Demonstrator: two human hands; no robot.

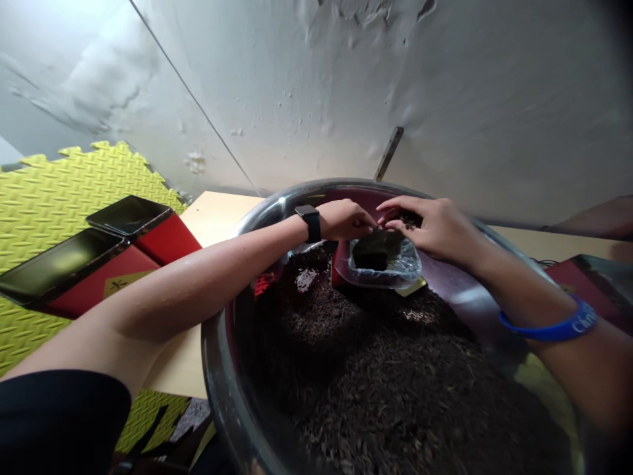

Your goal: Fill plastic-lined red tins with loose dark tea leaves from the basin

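Apparent step: adjusting the clear liner [411,262]; left hand [343,220] seemingly pinches its far rim; right hand [438,227] half-curled, hold unclear; next move calls for steady fingertips

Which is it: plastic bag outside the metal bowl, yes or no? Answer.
No, the plastic bag is inside the metal bowl, by the dark leaves.

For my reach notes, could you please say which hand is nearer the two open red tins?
Left. The left hand, over the basin, is right of the tins; the right hand is farther right, beyond it.
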